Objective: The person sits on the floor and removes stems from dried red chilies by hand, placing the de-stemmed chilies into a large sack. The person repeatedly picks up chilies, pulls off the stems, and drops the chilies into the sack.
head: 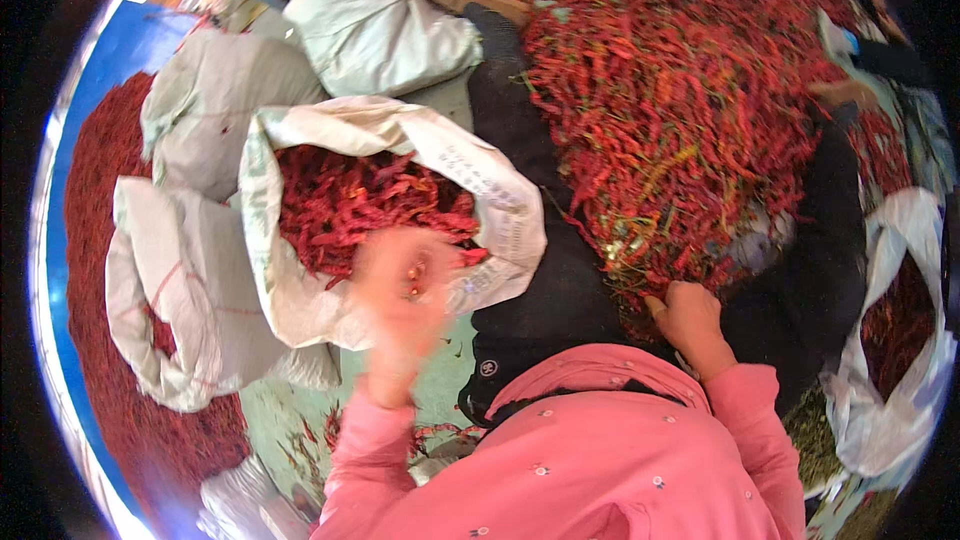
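Note:
My left hand (405,285), blurred by motion, is over the near rim of an open white woven sack (517,202). Dried red chili peppers (360,202) fill the sack's mouth. Blur hides whether the fingers hold anything. At the near edge of a large heap of red chili peppers with stems (660,105), between my legs, is my right hand (690,319). Its fingers curl downward against the heap, and whatever they may grip is hidden.
More woven sacks stand to the left, including an open sack (202,300) and a closed one (225,105). Behind them spreads a dark red bed of peppers (105,240). A white plastic bag (892,390) with dark contents sits at right. Another person's sleeve (892,64) shows at upper right.

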`<state>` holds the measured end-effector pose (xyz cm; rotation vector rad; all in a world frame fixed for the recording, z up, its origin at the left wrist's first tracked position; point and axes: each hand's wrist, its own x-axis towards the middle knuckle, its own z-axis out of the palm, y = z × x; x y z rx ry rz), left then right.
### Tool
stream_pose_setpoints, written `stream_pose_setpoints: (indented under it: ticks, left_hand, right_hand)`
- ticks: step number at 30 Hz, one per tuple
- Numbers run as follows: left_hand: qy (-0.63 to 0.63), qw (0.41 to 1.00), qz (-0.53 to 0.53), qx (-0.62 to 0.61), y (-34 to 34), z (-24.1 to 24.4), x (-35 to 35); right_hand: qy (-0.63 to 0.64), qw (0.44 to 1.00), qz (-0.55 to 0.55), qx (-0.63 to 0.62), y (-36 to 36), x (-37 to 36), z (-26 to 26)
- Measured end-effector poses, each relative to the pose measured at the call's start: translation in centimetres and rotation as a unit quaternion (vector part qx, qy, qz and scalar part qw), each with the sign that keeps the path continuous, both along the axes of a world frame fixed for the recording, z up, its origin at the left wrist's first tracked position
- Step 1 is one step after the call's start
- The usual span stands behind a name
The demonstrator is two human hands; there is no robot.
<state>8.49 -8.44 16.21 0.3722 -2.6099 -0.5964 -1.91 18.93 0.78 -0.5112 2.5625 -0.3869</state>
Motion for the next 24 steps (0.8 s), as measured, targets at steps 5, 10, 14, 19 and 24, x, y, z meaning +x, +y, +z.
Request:
stream_pose_setpoints:
  ticks: [5,10,14,19,24]
  left_hand:
    - [-0.078,0.944,-0.191,0.258,8.3,-11.1,-1.7]
    - [-0.203,0.807,-0.144,0.535,11.6,-13.6,-5.9]
    - [-0.169,0.761,-0.139,0.611,13.0,-15.8,-6.6]
    - [-0.139,0.684,-0.108,0.708,12.4,-16.5,-6.5]
    - [-0.144,0.555,-0.051,0.818,12.1,-15.4,-6.6]
  right_hand:
    - [-0.041,0.966,-0.104,-0.234,0.2,-0.4,-0.4]
    - [-0.065,0.915,-0.123,-0.378,1.2,-0.6,1.0]
    - [0.029,0.919,-0.026,-0.392,0.4,0.0,2.1]
    - [-0.184,0.868,-0.136,-0.440,1.1,0.3,2.4]
    - [-0.128,0.848,-0.251,-0.448,1.7,-0.2,1.4]
